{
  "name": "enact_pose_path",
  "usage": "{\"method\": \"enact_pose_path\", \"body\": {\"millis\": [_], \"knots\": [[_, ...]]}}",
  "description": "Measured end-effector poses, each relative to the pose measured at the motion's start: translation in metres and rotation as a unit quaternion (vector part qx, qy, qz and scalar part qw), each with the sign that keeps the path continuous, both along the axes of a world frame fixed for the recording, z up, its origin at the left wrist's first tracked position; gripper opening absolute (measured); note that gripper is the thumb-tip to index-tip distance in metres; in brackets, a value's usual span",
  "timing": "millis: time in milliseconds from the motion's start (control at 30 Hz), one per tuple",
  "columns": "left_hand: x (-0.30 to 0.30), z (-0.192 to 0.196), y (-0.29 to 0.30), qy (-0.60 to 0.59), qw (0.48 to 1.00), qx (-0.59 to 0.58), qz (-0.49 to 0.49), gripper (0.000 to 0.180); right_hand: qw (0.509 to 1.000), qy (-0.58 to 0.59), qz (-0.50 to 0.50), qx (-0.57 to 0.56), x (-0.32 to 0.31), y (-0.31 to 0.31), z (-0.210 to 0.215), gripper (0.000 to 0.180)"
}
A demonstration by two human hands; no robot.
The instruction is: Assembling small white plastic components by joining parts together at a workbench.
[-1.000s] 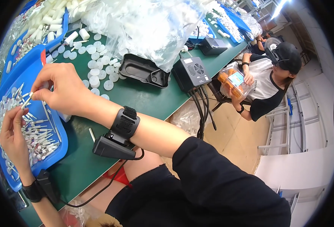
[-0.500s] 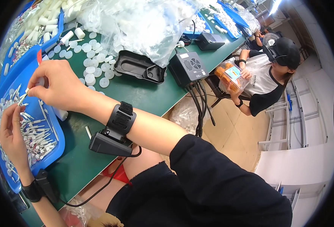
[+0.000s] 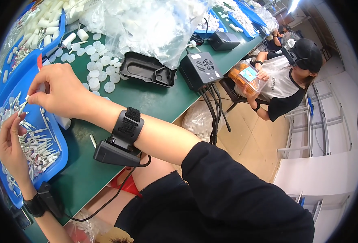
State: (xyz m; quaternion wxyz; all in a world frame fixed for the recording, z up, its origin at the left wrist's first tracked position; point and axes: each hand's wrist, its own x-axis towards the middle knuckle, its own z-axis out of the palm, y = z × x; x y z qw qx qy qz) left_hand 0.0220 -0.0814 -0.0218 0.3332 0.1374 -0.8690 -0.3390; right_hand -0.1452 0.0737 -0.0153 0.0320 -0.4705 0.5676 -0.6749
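Over a blue tray (image 3: 62, 150) at the left, both my hands meet at a thin white plastic stick (image 3: 22, 108). My right hand (image 3: 59, 87) pinches its upper end between thumb and fingertips. The lower end lies at the fingertips of my left hand (image 3: 13, 150), which are closed on it. A small pale piece shows at the top of the stick, partly covered by my right fingers. Beneath my hands the tray holds a heap of small white sticks (image 3: 39, 156) with narrow stems. A white cylinder (image 3: 64, 121) lies below my right wrist, partly hidden.
Translucent discs (image 3: 102, 69) lie scattered on the green table (image 3: 146, 107). Near them are a black plastic case (image 3: 146, 71), a black box with cables (image 3: 201, 71) and a large clear bag (image 3: 146, 32). Across the aisle a seated person (image 3: 284, 77) holds a clear package (image 3: 245, 77).
Both hands have barely shifted and still hold the stick between them. The whole view has moved slightly.
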Motion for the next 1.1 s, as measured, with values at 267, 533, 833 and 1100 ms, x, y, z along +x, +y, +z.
{"method": "enact_pose_path", "body": {"millis": [267,533,833,1100], "knots": [[-0.001,0.007,0.0,-0.008,0.999,0.028,-0.021,0.022,1.0,-0.019,0.021,0.013,-0.002,0.002,0.002,0.011],[-0.002,0.004,0.001,0.01,0.998,0.065,-0.022,0.015,0.998,-0.047,0.039,0.013,0.003,0.003,0.001,0.008],[-0.002,0.009,0.012,0.014,0.999,0.035,-0.015,0.014,0.998,-0.051,0.012,-0.018,0.009,0.001,0.0,0.007],[0.002,0.012,0.015,0.023,0.999,-0.042,-0.013,0.015,0.999,-0.044,0.031,-0.008,0.006,0.001,-0.003,0.008]]}}
